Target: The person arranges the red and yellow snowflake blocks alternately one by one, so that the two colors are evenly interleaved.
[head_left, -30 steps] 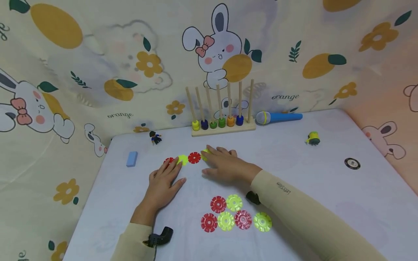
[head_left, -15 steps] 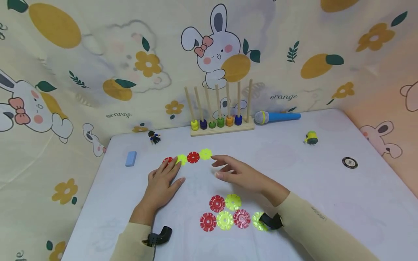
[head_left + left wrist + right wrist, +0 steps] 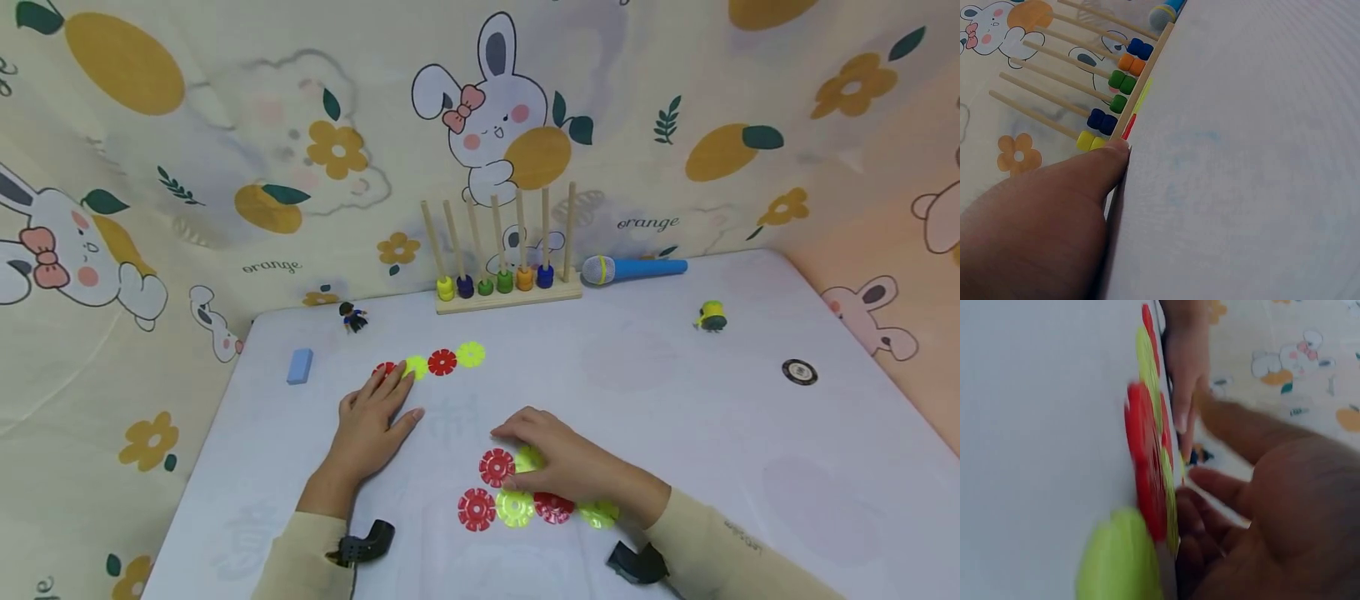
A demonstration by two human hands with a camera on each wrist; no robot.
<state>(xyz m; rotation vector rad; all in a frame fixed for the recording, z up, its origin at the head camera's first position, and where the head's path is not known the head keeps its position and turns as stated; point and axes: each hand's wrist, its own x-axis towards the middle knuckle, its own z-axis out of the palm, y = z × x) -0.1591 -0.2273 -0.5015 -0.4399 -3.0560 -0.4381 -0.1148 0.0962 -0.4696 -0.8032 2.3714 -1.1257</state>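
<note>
In the head view, a row of toy discs with notched edges runs across the middle of the table: a red disc (image 3: pixel 442 362) and a yellow-green disc (image 3: pixel 471 354) lie uncovered at its right end. My left hand (image 3: pixel 372 427) lies flat, fingertips touching the row's left pair, partly covering a red disc (image 3: pixel 384 368) and a yellow-green disc (image 3: pixel 416 367). Nearer to me, my right hand (image 3: pixel 566 458) is over a second group of discs, fingers loosely bent, nothing visibly held. Beside its thumb is a red disc (image 3: pixel 497 467); another yellow-green disc (image 3: pixel 599 514) sits under the wrist.
A wooden peg rack (image 3: pixel 510 302) with coloured beads stands at the back, beside a blue toy microphone (image 3: pixel 648 268). A toy figure (image 3: pixel 352 317) and blue block (image 3: pixel 300 366) are at left. A yellow-green toy (image 3: pixel 711 316) and black round chip (image 3: pixel 799 372) lie at right.
My right hand has left the far row's right end, uncovering the yellow-green disc there, and has come back toward me over the nearer discs. The left hand has stayed in place.
</note>
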